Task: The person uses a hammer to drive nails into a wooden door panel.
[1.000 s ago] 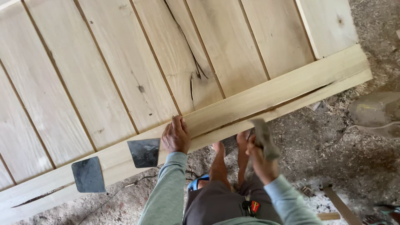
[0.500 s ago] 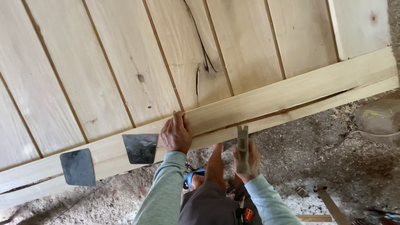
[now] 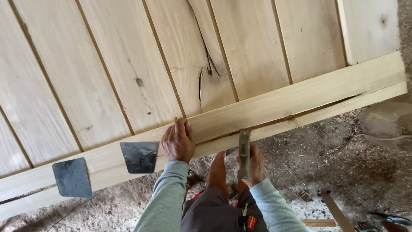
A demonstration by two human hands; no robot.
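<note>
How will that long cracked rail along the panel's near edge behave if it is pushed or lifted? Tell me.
The long rail looks thick and straight, so probably stiff and fairly heavy. A long crack runs along its edge, so it may split further under force. The left hand rests on it; flat-sided, it should not roll.

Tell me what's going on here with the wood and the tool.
A person stands over a large panel of pale wooden boards with a long rail along its near edge. The left hand rests flat on the rail, fingers pressing its top. The right hand grips a hammer, its head against the cracked front edge of the rail. Two dark metal plates lie across the rail to the left. Sawdust covers the ground.
</note>
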